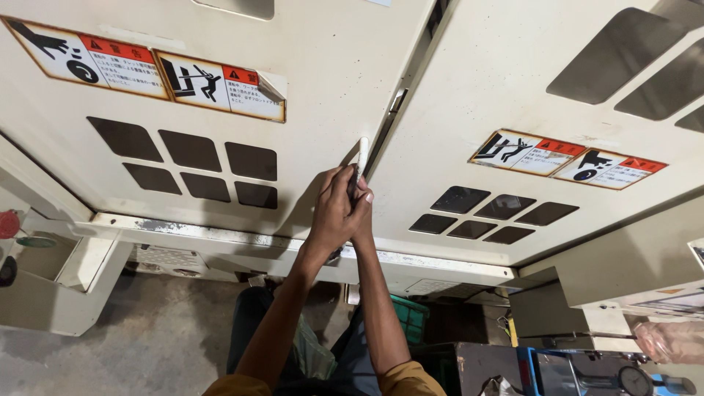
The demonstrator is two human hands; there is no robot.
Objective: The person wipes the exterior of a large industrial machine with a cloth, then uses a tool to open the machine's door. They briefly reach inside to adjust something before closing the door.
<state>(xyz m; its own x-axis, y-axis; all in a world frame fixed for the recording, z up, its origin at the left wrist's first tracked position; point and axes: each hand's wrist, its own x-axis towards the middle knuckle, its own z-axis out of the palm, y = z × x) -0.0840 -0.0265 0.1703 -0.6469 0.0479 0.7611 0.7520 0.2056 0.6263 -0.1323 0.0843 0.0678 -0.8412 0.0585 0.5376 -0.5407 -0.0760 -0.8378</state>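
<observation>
Both hands, the left hand point(331, 213) and the right hand point(361, 209), grip closed around the white door handle point(362, 155). Its long axis stands upright, at the seam between the two cream machine doors point(455, 95).

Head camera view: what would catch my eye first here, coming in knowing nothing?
Dead centre, the left hand and right hand clasp together on a white door handle where two big cream machine doors meet. Next come the orange-and-red warning labels, upper left and again at right, and the dark window panes set in clusters in each door.
</observation>
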